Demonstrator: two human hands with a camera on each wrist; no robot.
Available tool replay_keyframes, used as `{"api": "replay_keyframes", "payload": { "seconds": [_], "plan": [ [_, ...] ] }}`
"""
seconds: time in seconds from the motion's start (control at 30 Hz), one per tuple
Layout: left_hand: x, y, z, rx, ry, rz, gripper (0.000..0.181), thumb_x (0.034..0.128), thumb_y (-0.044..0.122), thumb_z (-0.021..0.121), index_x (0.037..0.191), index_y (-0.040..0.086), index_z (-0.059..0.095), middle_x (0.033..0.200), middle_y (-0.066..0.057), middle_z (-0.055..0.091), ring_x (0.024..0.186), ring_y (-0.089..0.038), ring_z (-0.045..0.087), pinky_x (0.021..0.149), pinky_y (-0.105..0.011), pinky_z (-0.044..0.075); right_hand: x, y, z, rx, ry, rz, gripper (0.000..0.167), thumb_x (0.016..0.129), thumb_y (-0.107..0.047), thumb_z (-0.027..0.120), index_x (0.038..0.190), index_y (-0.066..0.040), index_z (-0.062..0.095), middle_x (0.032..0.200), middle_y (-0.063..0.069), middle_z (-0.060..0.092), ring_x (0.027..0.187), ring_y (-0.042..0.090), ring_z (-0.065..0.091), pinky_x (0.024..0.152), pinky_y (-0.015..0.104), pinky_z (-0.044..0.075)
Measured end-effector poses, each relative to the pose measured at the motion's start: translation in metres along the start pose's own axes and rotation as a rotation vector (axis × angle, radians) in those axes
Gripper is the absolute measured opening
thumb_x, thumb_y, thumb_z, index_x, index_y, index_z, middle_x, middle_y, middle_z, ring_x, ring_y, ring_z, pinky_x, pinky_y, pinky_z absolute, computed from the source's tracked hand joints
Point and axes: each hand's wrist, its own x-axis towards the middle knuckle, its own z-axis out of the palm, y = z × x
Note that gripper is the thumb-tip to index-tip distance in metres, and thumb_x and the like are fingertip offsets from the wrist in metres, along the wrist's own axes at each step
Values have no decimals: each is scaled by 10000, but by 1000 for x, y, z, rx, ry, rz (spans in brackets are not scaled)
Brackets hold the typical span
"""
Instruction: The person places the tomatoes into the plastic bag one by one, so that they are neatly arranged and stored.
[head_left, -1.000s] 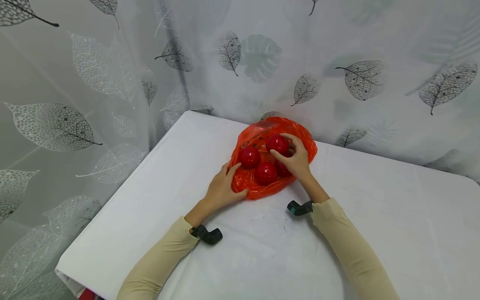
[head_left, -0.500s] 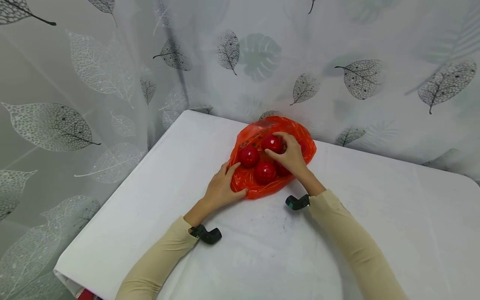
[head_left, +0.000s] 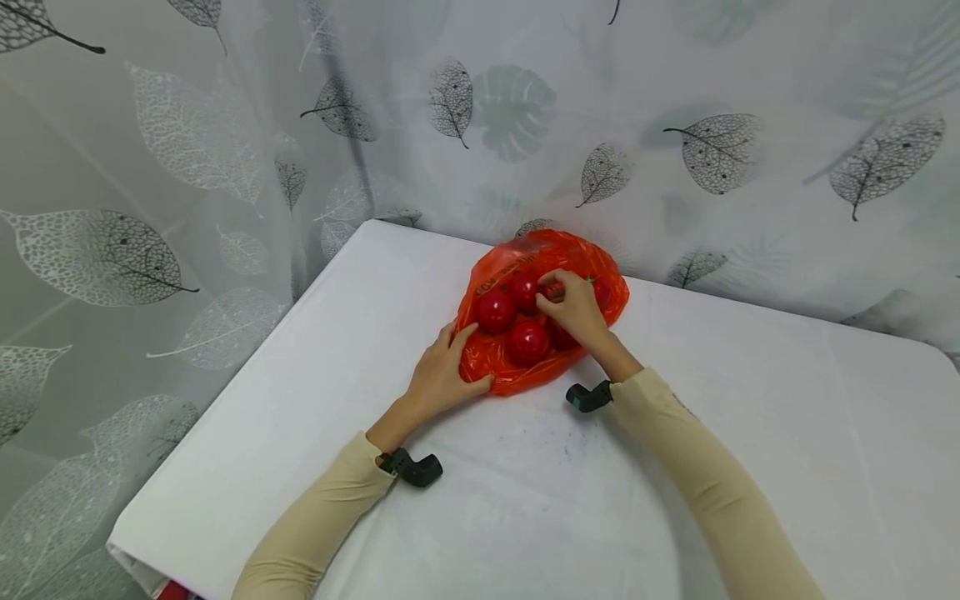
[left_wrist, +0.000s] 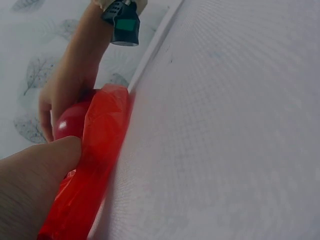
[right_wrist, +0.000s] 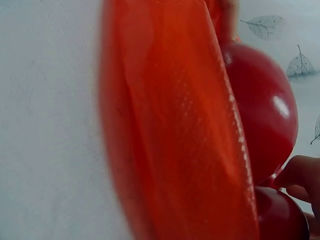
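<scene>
An orange-red plastic bag (head_left: 491, 360) lies opened out near the table's back edge, with several red tomatoes in it. One tomato (head_left: 527, 342) sits at the front, another (head_left: 495, 312) at the left, and a third (head_left: 522, 291) behind them. The left hand (head_left: 438, 375) holds the bag's left front edge, thumb and index finger spread along it; its thumb (left_wrist: 62, 152) lies against the plastic in the left wrist view. Over the bag, the right hand (head_left: 579, 312) has its bent fingertips at the right side of the rear tomato, not around it. It partly hides the tomatoes below.
The bag rests on a white-covered table (head_left: 750, 417). Behind and to the left hangs a leaf-patterned curtain (head_left: 540, 108). Each wrist bears a dark camera mount (head_left: 420, 471).
The right hand has moved the rear tomato leftward beside the left one, and its fingers have come away from around it. The left hand stays at the bag's edge.
</scene>
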Motion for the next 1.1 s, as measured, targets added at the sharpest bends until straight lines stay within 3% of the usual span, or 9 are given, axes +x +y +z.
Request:
{"api": "replay_keyframes", "payload": {
  "seconds": [0.63,1.1],
  "plan": [
    [4,7,2,-14,-22,-3,835,791,409,712,1485,103,365,1486,-186,331,1281,-358,457,1032,-526,421,-12,-4,-9,-41,29,-10,191,914,-77,620,1087,-3,652,1119,191,606,959,324,588,859,448,537],
    [0,-2,2,-23,-2,-11,827,776,393,726,1472,102,387,1466,-191,359,1269,-366,462,1008,-554,435,-30,-11,-16,-3,83,-74,177,897,-46,648,1067,0,667,1078,160,651,983,329,585,872,452,544]
  ]
}}
